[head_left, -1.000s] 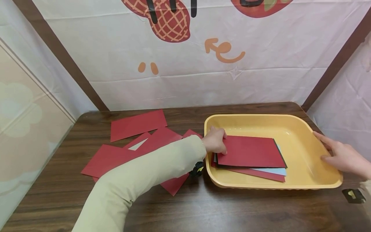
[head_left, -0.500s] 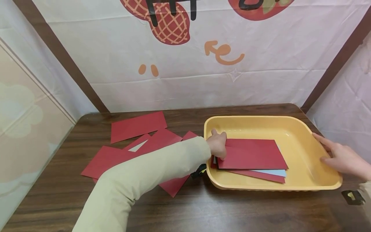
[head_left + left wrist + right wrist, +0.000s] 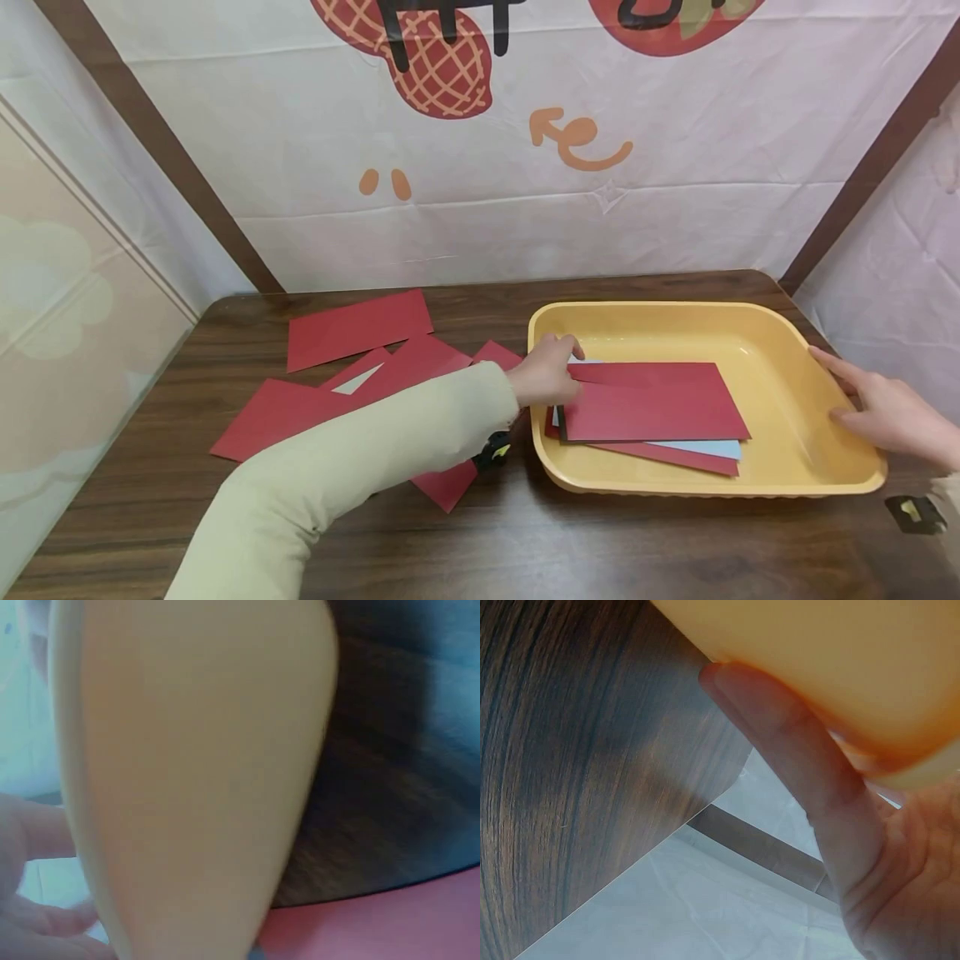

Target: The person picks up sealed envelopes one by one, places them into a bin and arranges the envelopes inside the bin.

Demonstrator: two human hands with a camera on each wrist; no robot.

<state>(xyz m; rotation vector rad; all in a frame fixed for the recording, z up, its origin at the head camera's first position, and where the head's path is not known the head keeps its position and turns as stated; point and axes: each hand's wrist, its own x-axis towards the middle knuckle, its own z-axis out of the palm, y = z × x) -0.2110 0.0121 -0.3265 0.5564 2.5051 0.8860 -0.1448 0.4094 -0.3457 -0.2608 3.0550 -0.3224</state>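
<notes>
A yellow plastic tray [image 3: 780,392] stands at the right of the table. Inside lies a loose stack of rectangular paper sheets, with a red sheet [image 3: 652,402] on top. Edges of light blue sheets [image 3: 708,448] and dark sheets show beneath it. My left hand [image 3: 546,372] reaches over the tray's left rim, its relaxed fingers close over the red sheet's left edge. In the left wrist view, the tray wall [image 3: 195,780] hides part of those fingers [image 3: 49,832]. My right hand [image 3: 885,412] grips the tray's right rim, one digit [image 3: 780,727] lying along the outer wall.
Several red sheets [image 3: 356,329] lie scattered and overlapping on the brown wooden table [image 3: 480,550] at the left, with a white patch [image 3: 358,379] among them. My left sleeve [image 3: 375,442] covers some. A white printed cloth [image 3: 480,233] hangs behind the table.
My left hand has drawn back slightly left, off the top red sheet. That sheet has shifted a little right, and a light blue edge now shows behind it. My right hand stays on the rim.
</notes>
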